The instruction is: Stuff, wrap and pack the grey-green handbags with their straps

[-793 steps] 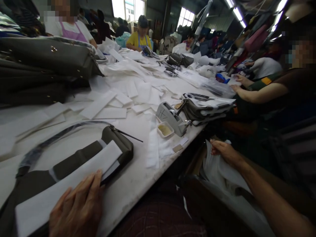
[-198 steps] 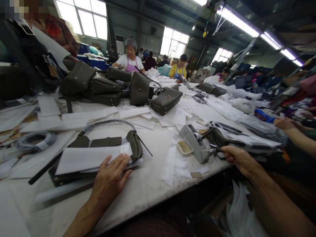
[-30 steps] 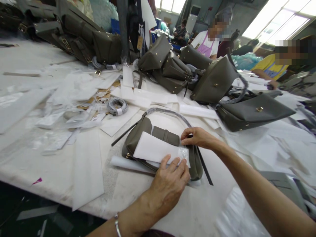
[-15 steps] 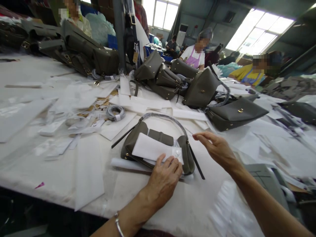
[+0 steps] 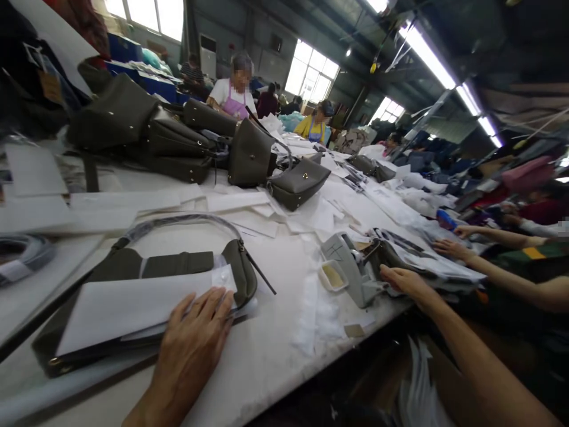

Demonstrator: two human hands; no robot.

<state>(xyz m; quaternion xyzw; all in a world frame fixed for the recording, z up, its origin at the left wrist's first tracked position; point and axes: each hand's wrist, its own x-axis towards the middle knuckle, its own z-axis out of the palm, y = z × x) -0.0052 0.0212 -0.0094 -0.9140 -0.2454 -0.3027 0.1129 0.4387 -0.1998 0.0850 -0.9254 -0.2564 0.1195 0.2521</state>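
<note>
An olive-grey handbag (image 5: 242,279) lies on the white table in front of me, its plastic-wrapped handle (image 5: 178,220) arching up behind it. Across its front is a white foam sheet (image 5: 133,305) with a clear packet (image 5: 223,277) at its right end. My left hand (image 5: 195,341) rests on the sheet and the packet, fingers laid flat and slightly apart. Stretched out to the right, my right hand (image 5: 411,286) is at a grey tape dispenser (image 5: 349,267), thumb and fingers drawn together. Whatever is between those fingertips is too small to make out.
Olive-grey handbags (image 5: 173,142) are piled behind, with one bag (image 5: 300,181) nearer. A small white tub (image 5: 333,289) adjoins the dispenser. A co-worker's hands (image 5: 453,249) touch materials on the right. A coiled wrapped strap (image 5: 38,252) lies left; the table edge (image 5: 311,370) runs along the front.
The view has swung right, bringing the dispenser and co-worker's hands into sight. My right hand has moved from beside the handbag out to the dispenser. The left stays on the sheet.
</note>
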